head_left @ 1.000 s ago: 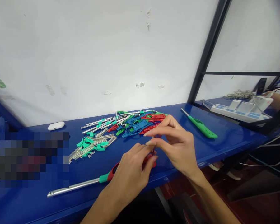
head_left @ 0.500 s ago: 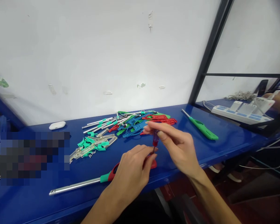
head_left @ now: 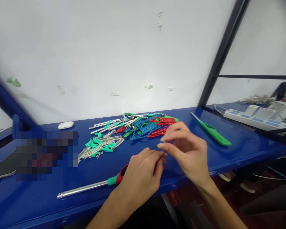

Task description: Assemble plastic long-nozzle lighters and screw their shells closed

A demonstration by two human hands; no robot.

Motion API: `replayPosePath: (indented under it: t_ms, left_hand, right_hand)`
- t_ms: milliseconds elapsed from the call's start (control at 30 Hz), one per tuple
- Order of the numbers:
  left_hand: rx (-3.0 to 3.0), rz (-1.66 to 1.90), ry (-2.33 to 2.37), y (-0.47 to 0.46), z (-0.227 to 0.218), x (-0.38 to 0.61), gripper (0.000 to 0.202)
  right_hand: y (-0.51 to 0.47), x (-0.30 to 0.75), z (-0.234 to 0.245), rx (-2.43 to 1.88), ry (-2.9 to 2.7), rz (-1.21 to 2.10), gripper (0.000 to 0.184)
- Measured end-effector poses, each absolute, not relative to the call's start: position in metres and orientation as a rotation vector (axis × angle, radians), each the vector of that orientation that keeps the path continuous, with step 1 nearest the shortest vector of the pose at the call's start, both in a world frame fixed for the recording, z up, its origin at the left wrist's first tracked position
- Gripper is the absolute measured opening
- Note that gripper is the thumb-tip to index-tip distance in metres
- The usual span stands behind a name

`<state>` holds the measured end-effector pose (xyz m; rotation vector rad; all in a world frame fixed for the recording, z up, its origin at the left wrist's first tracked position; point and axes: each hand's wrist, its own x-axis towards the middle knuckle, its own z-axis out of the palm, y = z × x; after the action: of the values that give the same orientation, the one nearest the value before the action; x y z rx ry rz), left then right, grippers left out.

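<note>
A long gas lighter with a silver tube, green collar and red handle lies near the desk's front edge. My left hand is closed over its handle, covering most of it. Thumb and forefinger of that hand meet around the thin shaft of a screwdriver. Just above and to the right, my right hand has its fingers curled and thumb bent in at the screwdriver's top. The fingers mostly hide the screwdriver's handle.
Behind my hands lie blue, red and green lighter shells, metal tubes and clear and green parts. A green lighter rests at right. A white case, power strip and black post stand around.
The view has shifted, so the scene sits further right. My right fingers have curled in around the screwdriver's top, whose purple-red handle showed before. My left hand stays on the lighter.
</note>
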<state>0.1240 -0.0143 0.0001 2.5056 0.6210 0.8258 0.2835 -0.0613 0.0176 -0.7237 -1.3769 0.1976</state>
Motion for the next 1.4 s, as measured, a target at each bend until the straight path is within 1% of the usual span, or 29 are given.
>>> replayPosePath:
  t_ms: [67,133,200,300,400,533,733,867,933,1000,1067,1100,1167,1233,1300,1400]
  left_hand:
    - [2.510,0.814,0.644,-0.016,0.002,0.123,0.023]
    - [2.514,0.804,0.665,-0.016,0.004,0.123,0.022]
    - [2.517,0.791,0.674,-0.017,0.005,0.122,0.022]
    - [2.516,0.788,0.677,-0.017,0.004,0.122,0.023]
    - [2.509,0.790,0.682,-0.017,0.003,0.123,0.022]
    - [2.515,0.775,0.695,-0.018,0.004,0.122,0.022]
    - [2.526,0.786,0.710,-0.018,0.005,0.122,0.022]
    - [2.517,0.794,0.708,-0.017,0.004,0.123,0.020]
    - [2.522,0.798,0.702,-0.017,0.004,0.123,0.020]
    - [2.525,0.805,0.704,-0.017,0.003,0.122,0.021]
    - [2.522,0.816,0.713,-0.017,0.003,0.122,0.020]
    - [2.520,0.821,0.718,-0.018,0.002,0.122,0.020]
    - [2.516,0.822,0.720,-0.018,0.001,0.122,0.021]
    - [2.513,0.815,0.710,-0.018,0.001,0.122,0.021]
    - [2.511,0.809,0.693,-0.018,0.001,0.121,0.017]
    - [2.506,0.806,0.661,-0.019,0.002,0.120,0.015]
  right_hand:
    - [-0.064,0.284,0.018,-0.816,-1.450,0.144,0.026]
    - [-0.066,0.285,0.017,-0.879,-1.524,0.219,0.035]
    - [-0.068,0.285,0.017,-0.866,-1.539,0.284,0.038]
    - [-0.069,0.284,0.018,-0.810,-1.464,0.180,0.028]
    - [-0.071,0.285,0.019,-0.865,-1.453,0.079,0.026]
    - [-0.075,0.288,0.020,-0.922,-1.551,0.195,0.035]
    - [-0.074,0.286,0.017,-0.887,-1.442,0.042,0.029]
    - [-0.073,0.285,0.017,-0.952,-1.524,0.223,0.037]
    - [-0.071,0.284,0.016,-0.910,-1.479,0.229,0.033]
    - [-0.070,0.283,0.016,-0.878,-1.431,0.138,0.027]
    - [-0.072,0.283,0.018,-0.899,-1.481,0.072,0.025]
    - [-0.074,0.283,0.019,-0.915,-1.540,0.073,0.026]
    - [-0.078,0.283,0.021,-0.932,-1.655,0.132,0.034]
    - [-0.081,0.282,0.021,-0.915,-1.655,0.172,0.038]
    - [-0.082,0.280,0.021,-0.910,-1.557,0.120,0.033]
    - [-0.081,0.279,0.022,-0.946,-1.468,0.038,0.020]
